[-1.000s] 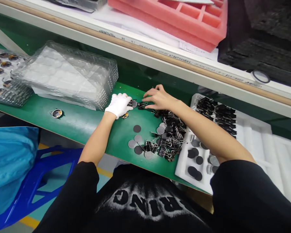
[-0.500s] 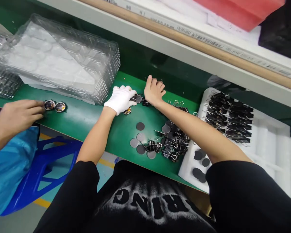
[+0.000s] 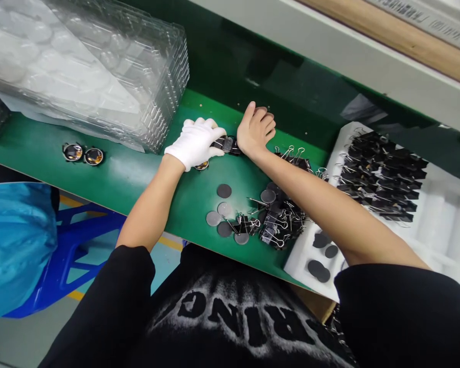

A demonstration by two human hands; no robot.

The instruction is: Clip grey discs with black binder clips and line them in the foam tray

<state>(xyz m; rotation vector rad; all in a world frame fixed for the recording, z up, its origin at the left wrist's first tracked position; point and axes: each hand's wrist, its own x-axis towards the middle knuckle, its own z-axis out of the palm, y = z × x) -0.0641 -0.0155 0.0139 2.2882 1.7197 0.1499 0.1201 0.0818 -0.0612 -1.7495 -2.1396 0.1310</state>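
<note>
My left hand (image 3: pixel 199 143), in a white glove, is closed round the left end of a black binder clip (image 3: pixel 219 143) low over the green table. A grey disc (image 3: pixel 227 144) lies against the clip, just past the gloved fingertips. My bare right hand (image 3: pixel 256 128) rests with its heel beside the disc, fingers raised and apart, nothing seen in them. Partly under the glove sits a round watch-like piece (image 3: pixel 202 166). Nearer my body lie several loose discs (image 3: pixel 224 191) and a heap of black binder clips (image 3: pixel 281 222).
Stacked clear plastic trays (image 3: pixel 138 66) stand at the back left. Two round watch-like pieces (image 3: pixel 94 156) lie in front of them. At the right, a white foam tray (image 3: pixel 345 140) holds rows of clips and dark discs. A shelf edge (image 3: pixel 329 48) crosses the back.
The view has shifted, and things at the right sit farther right in it. The other person's hand at the left has gone out of view. My hands remain near the same clip.
</note>
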